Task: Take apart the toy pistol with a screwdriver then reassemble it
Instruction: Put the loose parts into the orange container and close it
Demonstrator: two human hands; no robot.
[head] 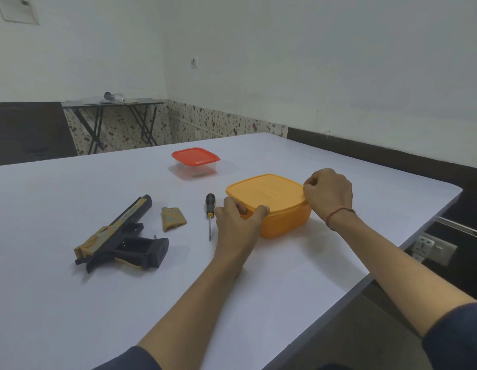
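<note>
Both on the tub now: left grip (233, 217) is curled round the near corner of the orange box (285, 220), thumb on one side and fingers on the other, clamping it to the bench (72, 303). Right grip (329, 194) is at the far right corner, fingertips bunched tight and pinching the edge of the lid (266, 192). Lid looks seated all round, so my read is they're about to peel it open, prob. to stash or fetch parts. The toy pistol (117, 236) lies on its side well over to the left, muzzle pointing away, apart from both grips, w/ its handle cavity exposed. A tan side panel (173, 217) sits loose just beside it, and a tiny screw (155, 236) lies btwn panel and handle, close to the pistol. Screwdriver (210, 213) is flat on the bench, tip toward the person, just left of the left grip, nobody holding it. A red-lidded box (196, 162) waits further back, closed. So disassembly seems early: one panel off, rest of the body together. Risks from here: if that lid is stiff and lets go w/ a snap, the box could jerk or skid, and the left wrist is right next to the screwdriver, so a knock sends it rolling toward the panel. Bigger worry is the loose screw: unboxed on a smooth white top, any sleeve sweep or bump to the pistol could flick it off the edge, and reassembly stalls w/o it. Can't tell what's inside the orange box, it's opaque.
</note>
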